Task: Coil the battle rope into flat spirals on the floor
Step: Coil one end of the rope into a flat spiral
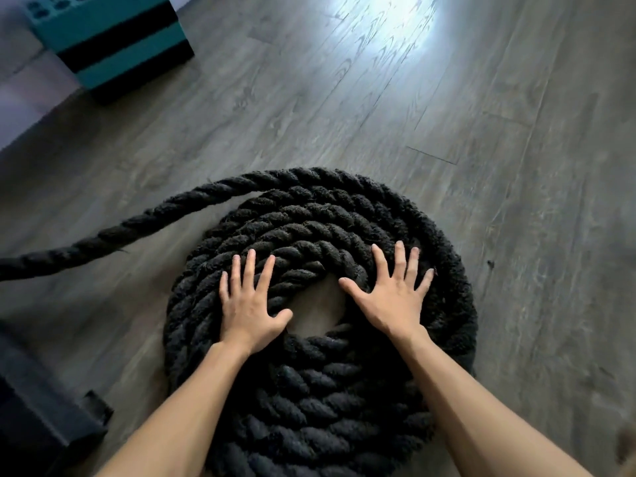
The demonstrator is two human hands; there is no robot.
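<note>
Fuzzy matt twisted-fibre rope (309, 218); sheeny wood-grain floor (447, 132).

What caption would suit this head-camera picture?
Fingers spread, the left hand and right hand rest on the coiled black battle rope on the floor.

Left grip (251, 304): bare, palm down, fingers straight and spread, centre-left.
Right grip (392, 297): bare, palm down, fingers splayed, centre-right.
Forearms (172, 425): bare, extending from bottom edge.

Grey plank floor (447, 132) bears a coiled black rope (309, 218) and teal block (113, 32).
</note>
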